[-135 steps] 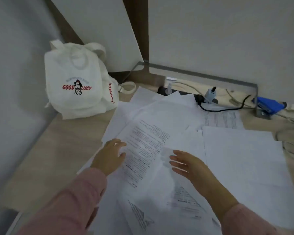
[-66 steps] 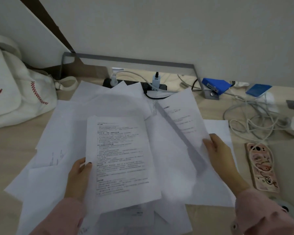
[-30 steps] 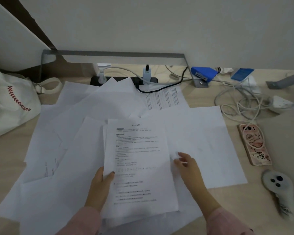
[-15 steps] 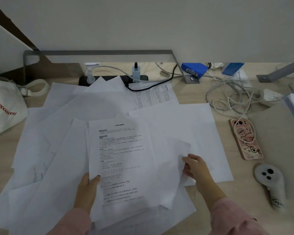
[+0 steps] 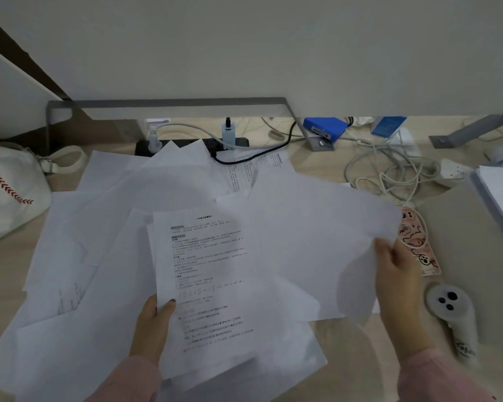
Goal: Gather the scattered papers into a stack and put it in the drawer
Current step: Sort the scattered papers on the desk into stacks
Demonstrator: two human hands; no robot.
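Over the desk [image 5: 355, 358], left hand [image 5: 151, 329] pinches the away-pointing printed stack [image 5: 212, 285], right hand [image 5: 395, 274] a slanted sheet [image 5: 311, 242].

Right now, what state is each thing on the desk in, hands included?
Left hand: grips the sheaf, thumb on top.
Right hand: pinches the blank sheet by its right edge.
Sheaf: held, printed side up.
Blank sheet: raised, lower corner curling.
Loose papers: spread overlapping on the desk.
Phone: face down, cable across it.
Power strip: plugs in, partly covered.
Drawer: not in view.
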